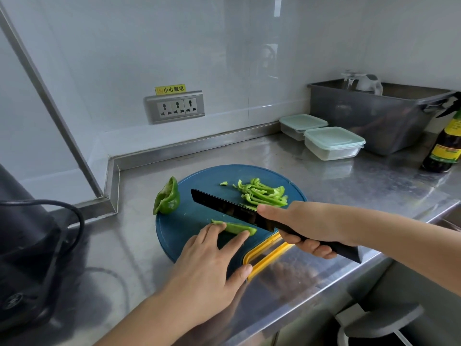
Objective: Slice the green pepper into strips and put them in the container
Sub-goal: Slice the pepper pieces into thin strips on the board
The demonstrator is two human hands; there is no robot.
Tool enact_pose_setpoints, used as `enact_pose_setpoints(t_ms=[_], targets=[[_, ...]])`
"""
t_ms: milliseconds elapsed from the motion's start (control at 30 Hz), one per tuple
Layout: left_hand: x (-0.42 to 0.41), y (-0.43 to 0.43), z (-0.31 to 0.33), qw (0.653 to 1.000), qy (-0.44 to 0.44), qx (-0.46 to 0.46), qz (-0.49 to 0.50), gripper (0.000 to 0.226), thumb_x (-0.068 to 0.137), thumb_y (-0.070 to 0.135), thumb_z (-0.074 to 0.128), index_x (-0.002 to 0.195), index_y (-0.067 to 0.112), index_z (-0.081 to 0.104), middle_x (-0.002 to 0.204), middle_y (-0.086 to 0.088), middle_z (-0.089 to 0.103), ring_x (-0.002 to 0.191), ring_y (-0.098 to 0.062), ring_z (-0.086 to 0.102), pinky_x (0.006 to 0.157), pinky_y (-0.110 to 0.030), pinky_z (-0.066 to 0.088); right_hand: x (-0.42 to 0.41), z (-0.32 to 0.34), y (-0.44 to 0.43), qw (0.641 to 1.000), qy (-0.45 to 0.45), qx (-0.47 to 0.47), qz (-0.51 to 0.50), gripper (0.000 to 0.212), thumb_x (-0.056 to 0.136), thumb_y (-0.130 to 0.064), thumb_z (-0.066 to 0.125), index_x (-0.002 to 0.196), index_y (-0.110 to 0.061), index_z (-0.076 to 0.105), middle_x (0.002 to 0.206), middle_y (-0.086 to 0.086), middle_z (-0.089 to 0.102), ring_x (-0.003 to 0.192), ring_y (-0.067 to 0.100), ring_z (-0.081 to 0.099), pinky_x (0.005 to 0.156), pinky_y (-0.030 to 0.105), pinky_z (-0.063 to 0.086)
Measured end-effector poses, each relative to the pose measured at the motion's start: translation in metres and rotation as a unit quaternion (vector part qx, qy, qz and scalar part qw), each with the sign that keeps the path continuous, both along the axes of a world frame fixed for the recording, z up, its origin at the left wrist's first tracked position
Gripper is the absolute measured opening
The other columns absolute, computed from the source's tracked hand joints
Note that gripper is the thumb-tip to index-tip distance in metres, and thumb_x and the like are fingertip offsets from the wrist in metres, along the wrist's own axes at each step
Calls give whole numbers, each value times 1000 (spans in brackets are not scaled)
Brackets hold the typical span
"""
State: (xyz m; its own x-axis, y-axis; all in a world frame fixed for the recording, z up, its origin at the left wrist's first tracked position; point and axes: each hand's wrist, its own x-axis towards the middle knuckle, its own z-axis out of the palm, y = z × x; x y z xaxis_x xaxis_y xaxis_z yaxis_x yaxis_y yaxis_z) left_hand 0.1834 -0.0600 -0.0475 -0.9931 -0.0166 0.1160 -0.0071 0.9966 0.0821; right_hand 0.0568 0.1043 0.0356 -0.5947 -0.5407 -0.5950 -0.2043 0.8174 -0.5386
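While the left hand [212, 260] lies with its fingers stretched out straight, pressing a long piece of green pepper [237, 228] down on the round blue plastic cutting board [184, 221], the right hand [299, 226] has its fingers curled tight round the handle of a black kitchen knife [229, 211], with one finger laid out along the top of the blade. That blade points far and left and stands over the right end of the pressed piece; whether its edge touches the pepper cannot be told. A heap of cut green pepper strips [264, 194] lies on the far right part of the board, just beyond the blade. An uncut green pepper chunk [167, 197] sits at the board's far left rim, well apart from the strips. The board's yellow handle [264, 253] is at its near right side, beside the left thumb. All of this rests on a stainless steel counter [324, 186]. Far to the right stand a clear plastic container with a pale green lid [333, 143] and a second lidded container [301, 126] just behind it, both closed. Beyond them is a grey plastic tub [374, 116], and a dark sauce bottle [446, 146] stands at the right edge. A grey wall socket panel [174, 106] is on the far wall, and a black appliance with a cable [25, 233] sits near left
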Motion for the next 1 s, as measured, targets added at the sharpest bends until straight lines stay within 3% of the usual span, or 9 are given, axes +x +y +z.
enact_pose_setpoints(t_ms=[100,267,600,1000], targets=[[1,3,0,1000,8,-11,-1,70,81,65,0,148,43,-1,150,1,15,140,-16,16,114,-32,18,4,-4,-2,1000,12,12,0,68,81,-79,31,51,-18,36,44,-1,35,33,14,30,38,20,28],[2,4,0,999,28,20,-4,60,94,60,23,148,42,4,140,6,17,130,-13,25,110,-27,27,5,-8,-2,999,28,22,-5,68,81,-79,32,50,-18,36,42,-1,35,31,14,29,37,20,28],[2,3,-2,996,53,69,-20,60,94,59,29,147,43,8,130,10,20,125,-6,28,103,-21,32,5,-12,-1,994,98,45,34,70,82,-77,27,52,-15,33,43,3,36,30,16,31,38,19,33],[1,3,5,998,37,56,-8,59,93,60,28,146,43,9,135,12,21,126,-4,28,100,-20,34,-2,-20,4,988,131,38,68,73,77,-82,23,48,-16,36,42,2,41,32,16,37,52,25,43]])
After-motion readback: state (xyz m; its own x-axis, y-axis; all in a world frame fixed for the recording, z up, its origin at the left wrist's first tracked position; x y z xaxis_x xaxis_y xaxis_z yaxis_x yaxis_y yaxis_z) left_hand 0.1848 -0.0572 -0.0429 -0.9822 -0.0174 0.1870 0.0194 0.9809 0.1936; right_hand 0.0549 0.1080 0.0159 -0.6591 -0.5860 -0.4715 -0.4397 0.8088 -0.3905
